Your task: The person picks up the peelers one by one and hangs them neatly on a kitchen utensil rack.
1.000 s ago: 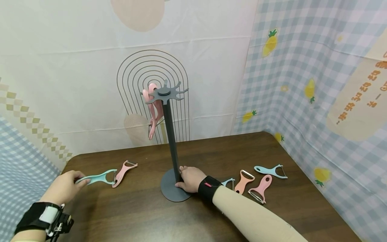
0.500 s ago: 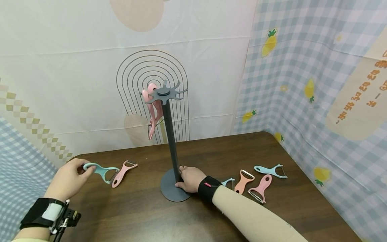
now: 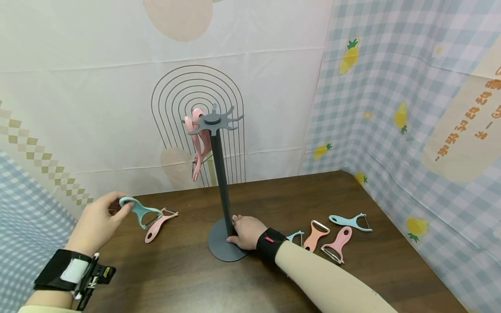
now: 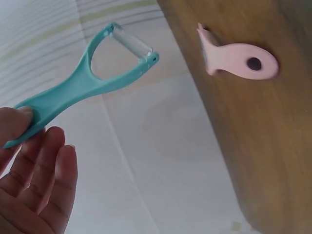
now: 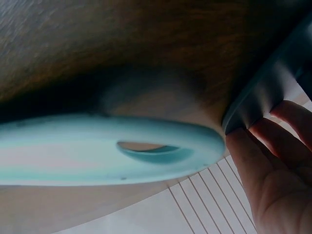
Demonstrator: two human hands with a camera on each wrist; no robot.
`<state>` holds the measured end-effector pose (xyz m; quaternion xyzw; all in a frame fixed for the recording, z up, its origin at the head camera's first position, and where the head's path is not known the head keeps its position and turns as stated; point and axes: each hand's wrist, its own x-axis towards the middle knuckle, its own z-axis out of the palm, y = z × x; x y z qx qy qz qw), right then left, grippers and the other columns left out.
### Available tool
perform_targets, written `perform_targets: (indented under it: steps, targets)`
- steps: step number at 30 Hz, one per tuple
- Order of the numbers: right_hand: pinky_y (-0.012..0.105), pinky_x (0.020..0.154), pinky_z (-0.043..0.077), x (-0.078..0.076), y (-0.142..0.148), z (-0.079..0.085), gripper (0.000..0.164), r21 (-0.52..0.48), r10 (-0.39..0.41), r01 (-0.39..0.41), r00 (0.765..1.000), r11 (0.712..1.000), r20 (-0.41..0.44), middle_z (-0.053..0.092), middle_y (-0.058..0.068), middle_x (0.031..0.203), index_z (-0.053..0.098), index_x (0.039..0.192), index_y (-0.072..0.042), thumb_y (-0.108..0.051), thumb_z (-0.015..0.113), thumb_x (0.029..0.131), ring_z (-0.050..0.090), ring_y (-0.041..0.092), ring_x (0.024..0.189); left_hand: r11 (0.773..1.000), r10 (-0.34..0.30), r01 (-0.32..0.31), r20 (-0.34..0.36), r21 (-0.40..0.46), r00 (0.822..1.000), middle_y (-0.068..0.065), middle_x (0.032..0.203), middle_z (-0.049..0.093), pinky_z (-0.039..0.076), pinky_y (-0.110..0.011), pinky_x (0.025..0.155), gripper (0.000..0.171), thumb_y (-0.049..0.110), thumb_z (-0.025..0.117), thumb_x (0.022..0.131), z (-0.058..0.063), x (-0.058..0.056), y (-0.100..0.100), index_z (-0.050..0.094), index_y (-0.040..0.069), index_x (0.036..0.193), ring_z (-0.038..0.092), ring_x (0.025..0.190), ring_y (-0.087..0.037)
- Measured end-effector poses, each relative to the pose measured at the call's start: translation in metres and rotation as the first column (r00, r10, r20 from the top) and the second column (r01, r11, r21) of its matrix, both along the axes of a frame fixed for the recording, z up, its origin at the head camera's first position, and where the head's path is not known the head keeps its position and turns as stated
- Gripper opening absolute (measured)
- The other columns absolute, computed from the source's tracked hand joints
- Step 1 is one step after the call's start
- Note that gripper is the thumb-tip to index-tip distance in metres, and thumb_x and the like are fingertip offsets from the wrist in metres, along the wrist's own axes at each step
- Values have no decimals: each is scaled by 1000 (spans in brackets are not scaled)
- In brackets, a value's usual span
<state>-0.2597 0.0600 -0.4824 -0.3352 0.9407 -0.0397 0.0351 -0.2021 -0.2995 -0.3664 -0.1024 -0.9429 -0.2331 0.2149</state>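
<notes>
My left hand (image 3: 98, 221) pinches the handle of a teal peeler (image 3: 141, 211) between thumb and fingers. This peeler is raised, its blade end pointing right and overlapping a pink peeler (image 3: 154, 228) that lies on the table. In the left wrist view, the teal peeler (image 4: 78, 85) appears apart from the pink peeler (image 4: 239, 59). At the table's middle, my right hand (image 3: 248, 232) holds the foot of a grey stand (image 3: 220, 174), fingers by the post and over the round base. Pink peelers (image 3: 201, 148) hang from the stand's left hooks.
Right of the stand, on the wooden table (image 3: 176, 278), lie an orange peeler (image 3: 314, 237), a pink peeler (image 3: 339, 243) and a blue peeler (image 3: 350, 221). Another blue peeler (image 3: 296, 236) is partly hidden by my right forearm. Patterned cloth (image 3: 274, 87) hangs behind.
My left hand has moved up and to the right with the teal peeler, and its handle end has risen. The right hand and stand have stayed in place.
</notes>
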Motion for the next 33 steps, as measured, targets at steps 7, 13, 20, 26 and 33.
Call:
perform_targets:
  steps: [7,13,20,26,33]
  targets:
    - [32,103,40,0,0,-2,51,-8,-1,2,1000,1000,13,52,12,138,67,123,-5,-46,61,93,49,24,127,997,-31,37,-84,71,996,-5,86,66,43,-10,65,19,16,69,91,15,1,20,63,8,107,60,76,-6]
    - [33,103,39,-2,1,-5,53,-15,4,-4,1000,1000,11,51,14,140,65,125,-5,-47,60,94,48,25,128,986,-72,102,-221,128,973,-5,82,63,41,-5,68,22,5,74,86,36,2,43,62,3,104,52,72,3]
    - [33,104,39,0,1,-2,55,-11,-5,5,1000,1000,15,50,15,140,63,127,-3,-46,60,94,48,25,129,972,-123,183,-342,147,932,-1,81,63,42,-6,71,29,1,75,83,63,0,67,58,1,106,54,73,5]
    - [33,103,39,3,1,6,54,-3,-10,11,1000,1000,21,50,15,140,63,127,-3,-46,60,94,48,25,128,944,-137,243,-403,225,905,1,83,63,44,-10,72,30,3,74,84,93,2,91,58,0,109,58,71,1]
    - [33,102,41,5,0,9,52,-13,-1,1,1000,1000,14,51,16,139,65,124,-2,-44,61,94,50,25,127,910,-180,322,-454,260,873,-2,89,67,47,-13,72,30,-1,73,84,115,6,115,60,-2,112,61,72,-1]
